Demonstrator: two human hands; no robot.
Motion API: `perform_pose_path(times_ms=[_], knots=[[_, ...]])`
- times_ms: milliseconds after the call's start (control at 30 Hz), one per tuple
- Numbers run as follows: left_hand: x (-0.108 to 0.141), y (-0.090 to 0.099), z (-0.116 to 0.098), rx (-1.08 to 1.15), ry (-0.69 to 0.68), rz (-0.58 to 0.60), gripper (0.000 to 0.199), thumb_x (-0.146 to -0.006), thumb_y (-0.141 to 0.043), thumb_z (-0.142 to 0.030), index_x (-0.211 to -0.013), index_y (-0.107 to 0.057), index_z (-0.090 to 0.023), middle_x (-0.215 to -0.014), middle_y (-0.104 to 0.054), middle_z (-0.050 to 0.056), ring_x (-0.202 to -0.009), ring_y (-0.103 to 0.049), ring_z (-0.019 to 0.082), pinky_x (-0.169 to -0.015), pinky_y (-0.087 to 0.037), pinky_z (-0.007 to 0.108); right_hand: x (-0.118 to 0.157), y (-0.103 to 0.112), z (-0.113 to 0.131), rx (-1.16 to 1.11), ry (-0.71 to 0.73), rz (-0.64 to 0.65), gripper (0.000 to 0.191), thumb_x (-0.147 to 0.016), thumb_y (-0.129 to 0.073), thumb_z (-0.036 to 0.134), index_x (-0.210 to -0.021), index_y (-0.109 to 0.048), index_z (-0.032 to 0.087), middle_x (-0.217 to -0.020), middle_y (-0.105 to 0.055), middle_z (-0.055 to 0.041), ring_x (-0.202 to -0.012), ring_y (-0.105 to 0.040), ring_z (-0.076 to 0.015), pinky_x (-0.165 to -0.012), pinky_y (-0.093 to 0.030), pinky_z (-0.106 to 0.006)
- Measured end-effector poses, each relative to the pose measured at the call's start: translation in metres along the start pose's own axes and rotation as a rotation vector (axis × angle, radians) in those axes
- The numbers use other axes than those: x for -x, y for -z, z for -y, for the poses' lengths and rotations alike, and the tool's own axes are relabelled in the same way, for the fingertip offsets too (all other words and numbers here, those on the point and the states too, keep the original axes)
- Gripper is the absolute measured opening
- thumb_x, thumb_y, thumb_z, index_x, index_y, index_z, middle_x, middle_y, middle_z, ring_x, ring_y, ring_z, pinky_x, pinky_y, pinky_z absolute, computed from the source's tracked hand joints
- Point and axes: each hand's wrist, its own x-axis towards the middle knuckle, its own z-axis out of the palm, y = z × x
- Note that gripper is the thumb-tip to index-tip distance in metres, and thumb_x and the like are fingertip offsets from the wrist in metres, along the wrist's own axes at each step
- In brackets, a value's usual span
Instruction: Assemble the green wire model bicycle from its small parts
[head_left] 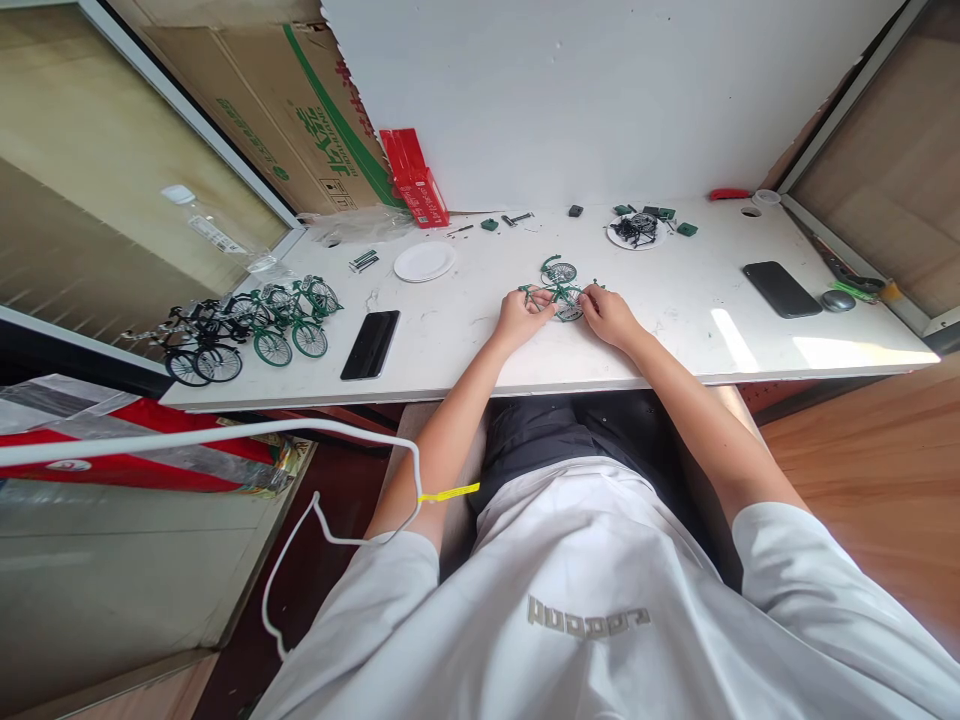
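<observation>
A green model bicycle (559, 290) is between my two hands near the front of the white table. My left hand (524, 314) has its fingers closed on the left side of the bicycle. On the other side, my right hand (606, 312) pinches the bicycle's right part by the wheel. One spoked wheel (562, 272) points away from me, beyond the fingers. My fingertips partly cover the frame, so small parts there cannot be made out.
Finished-looking model bicycles (274, 320), black and green, stand at the left. Phones lie at left (370, 345) and right (781, 289). A white plate (424, 262), a plate of black parts (636, 231), a red box (415, 180) and a clear bottle (214, 225) stand around. A white cable (300, 425) crosses the lower left.
</observation>
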Motion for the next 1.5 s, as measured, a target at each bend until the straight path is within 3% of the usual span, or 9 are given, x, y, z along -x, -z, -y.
perform_pose_path(times_ms=[133, 333, 733, 1500], knots=[[0.0004, -0.0001, -0.0004, -0.02, -0.001, 0.003, 0.027, -0.081, -0.094, -0.029, -0.101, -0.082, -0.016, -0.097, -0.082, 0.007, -0.073, -0.067, 0.012, -0.067, -0.059, 0.023, 0.0008, 0.0018, 0.0028, 0.022, -0.005, 0.01, 0.032, -0.115, -0.038, 0.048, -0.1, -0.057, 0.027, -0.081, -0.07, -0.0109, -0.073, -0.059, -0.0314, -0.073, -0.038, -0.041], [0.0, -0.0002, 0.0009, -0.033, -0.003, 0.007, 0.024, -0.084, -0.093, -0.027, -0.103, -0.082, -0.016, -0.097, -0.082, 0.007, -0.07, -0.066, 0.011, -0.065, -0.057, 0.023, 0.0012, 0.0019, 0.0031, 0.025, -0.001, 0.007, 0.038, -0.116, -0.037, 0.056, -0.101, -0.058, 0.027, -0.08, -0.07, -0.0107, -0.074, -0.059, -0.0311, -0.073, -0.038, -0.04], [0.0006, 0.0006, -0.0008, -0.059, -0.001, 0.016, 0.023, -0.085, -0.091, -0.026, -0.104, -0.082, -0.015, -0.097, -0.082, 0.007, -0.072, -0.068, 0.012, -0.067, -0.058, 0.023, 0.0007, 0.0011, 0.0019, 0.048, -0.009, 0.017, 0.032, -0.115, -0.039, 0.049, -0.101, -0.058, 0.027, -0.081, -0.07, -0.0105, -0.073, -0.058, -0.0303, -0.072, -0.036, -0.039], [0.0007, 0.0002, 0.0007, -0.055, -0.002, 0.018, 0.029, -0.083, -0.094, -0.032, -0.104, -0.081, -0.016, -0.097, -0.082, 0.007, -0.071, -0.068, 0.012, -0.066, -0.058, 0.023, 0.0023, 0.004, 0.0074, 0.065, -0.021, 0.027, 0.031, -0.115, -0.038, 0.046, -0.103, -0.059, 0.026, -0.082, -0.071, -0.0116, -0.075, -0.06, -0.0313, -0.073, -0.037, -0.04]])
